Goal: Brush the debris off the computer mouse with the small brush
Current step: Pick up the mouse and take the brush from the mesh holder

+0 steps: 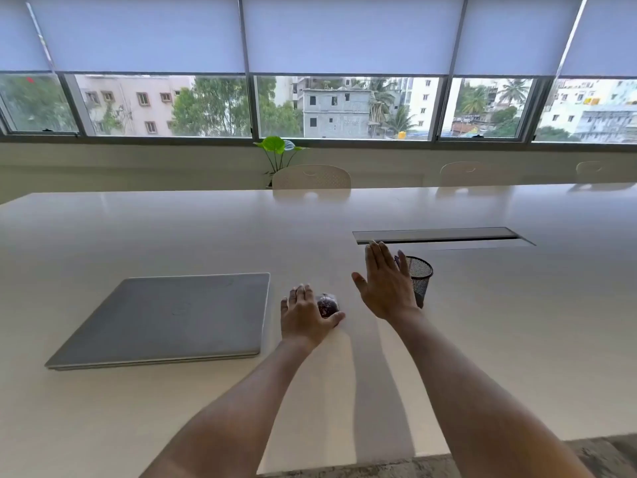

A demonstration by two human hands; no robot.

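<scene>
A small dark computer mouse (327, 304) speckled with pale debris lies on the white table (172, 229), right of the laptop. My left hand (305, 317) rests beside it on its left, thumb curled under its near end, touching it. My right hand (384, 282) hovers open, fingers stretched out, just left of a black mesh pen cup (420, 276). A pale purple tip, perhaps the small brush (401, 262), sticks up from the cup behind my fingers; most of it is hidden.
A closed grey laptop (172, 315) lies to the left. A long cable slot (441, 235) is set into the table behind the cup. White chairs (311, 175) and a potted plant (277, 150) stand at the far edge under the windows.
</scene>
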